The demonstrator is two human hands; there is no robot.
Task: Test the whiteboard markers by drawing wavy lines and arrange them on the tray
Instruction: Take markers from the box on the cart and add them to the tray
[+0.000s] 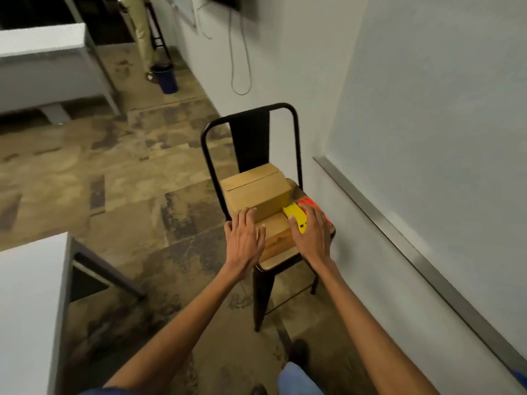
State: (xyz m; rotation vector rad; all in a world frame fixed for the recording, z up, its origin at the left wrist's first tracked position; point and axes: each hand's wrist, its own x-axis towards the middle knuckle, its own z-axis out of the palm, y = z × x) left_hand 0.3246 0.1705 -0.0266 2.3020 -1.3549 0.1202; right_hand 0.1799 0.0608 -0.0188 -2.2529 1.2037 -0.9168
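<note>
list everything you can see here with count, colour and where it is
metal chair with wooden seat: one, black frame, centre, beside the wall
larger cardboard box: one, tan, back of the seat
smaller cardboard box: one, tan, front of the seat
yellow plastic item: one, yellow, on the seat's right, kind unclear
orange item: one, orange-red, beside the yellow one, mostly hidden
whiteboard with metal frame: one, white, right wall
tables: two, white, left
bin: one, blue, far floor
hanging cable: one, grey, wall
another person's legs: beige trousers, top
left hand: flat, at the boxes
right hand: on the yellow item
</note>
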